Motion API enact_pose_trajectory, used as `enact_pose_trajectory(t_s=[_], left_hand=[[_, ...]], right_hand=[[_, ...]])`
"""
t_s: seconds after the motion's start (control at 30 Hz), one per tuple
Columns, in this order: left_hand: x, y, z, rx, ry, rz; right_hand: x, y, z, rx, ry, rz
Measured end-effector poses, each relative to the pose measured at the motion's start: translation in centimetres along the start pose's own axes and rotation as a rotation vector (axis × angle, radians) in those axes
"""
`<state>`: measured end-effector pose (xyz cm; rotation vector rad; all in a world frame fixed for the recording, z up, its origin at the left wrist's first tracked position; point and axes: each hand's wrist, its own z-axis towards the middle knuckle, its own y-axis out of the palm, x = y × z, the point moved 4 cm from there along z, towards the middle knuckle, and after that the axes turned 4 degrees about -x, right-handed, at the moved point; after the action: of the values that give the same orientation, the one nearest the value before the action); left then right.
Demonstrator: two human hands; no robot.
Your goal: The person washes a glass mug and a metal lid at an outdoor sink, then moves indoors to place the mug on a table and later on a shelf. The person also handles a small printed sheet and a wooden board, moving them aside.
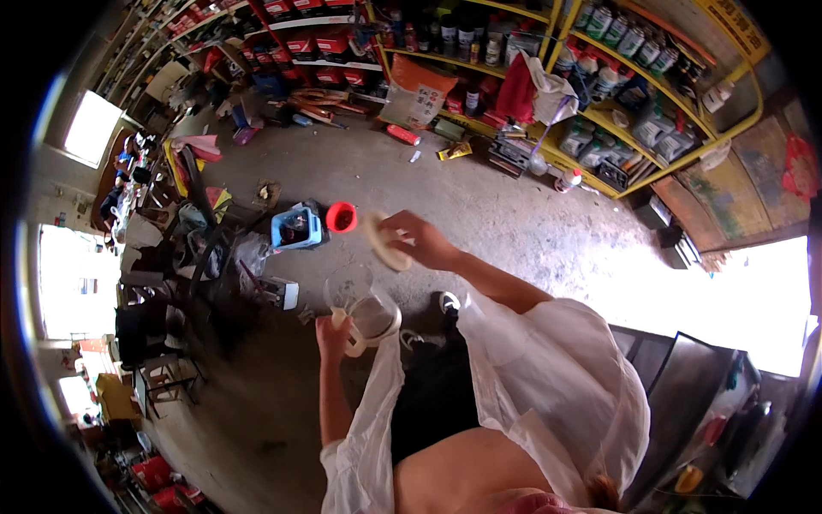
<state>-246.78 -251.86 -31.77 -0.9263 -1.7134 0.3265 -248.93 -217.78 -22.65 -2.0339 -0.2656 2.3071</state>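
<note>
I have the left hand (332,332) just below the middle of the frame, its fingers clenched around the handle of a clear plastic jug (360,307). The jug stands upright above the fist, its see-through wall rising toward the centre of the picture and its pale base sitting just right of my knuckles. My right hand (421,242) is a little higher and to the right, near the centre, with the fingers grasping a round cream-coloured lid (381,244) by its edge. The lid is tilted, its face turned toward the left, and it hangs just above and to the right of the jug's mouth, apart from it. Both forearms come up from the lower edge in loose white sleeves (556,377).

Beyond the hands the concrete floor (479,206) fills the middle of the frame. Just left of the lid, on the floor, stands a small red bucket (342,218), and touching its left side is a light blue crate (297,229) with dark things inside. Farther left, a heap of dark frames and chairs (184,257) crowds the left side. Along the top and upper right run yellow metal shelves (599,94) stacked with bottles and canisters, and an orange and white sack (417,92) leans at their foot in the upper middle
</note>
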Motion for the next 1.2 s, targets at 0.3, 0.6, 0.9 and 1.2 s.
enact_pose_trajectory(t_s=[0.3,0.6,0.9,1.2], left_hand=[[-6.2,-10.8,4.9,-0.163,-0.376,0.614],[-19.5,-14.6,0.2,-0.584,-0.738,0.599],[-23.5,-15.1,-3.2,-0.342,-0.605,0.235],[-5.0,-12.1,0.7,0.164,0.037,-0.093]], right_hand=[[3.8,-5.7,-8.0,0.467,0.286,0.033],[5.9,-4.7,-10.9,0.695,0.220,-0.224],[2.2,1.2,-5.6,0.378,0.165,-0.343],[-8.0,11.0,4.2,-0.126,-0.385,-0.638]])
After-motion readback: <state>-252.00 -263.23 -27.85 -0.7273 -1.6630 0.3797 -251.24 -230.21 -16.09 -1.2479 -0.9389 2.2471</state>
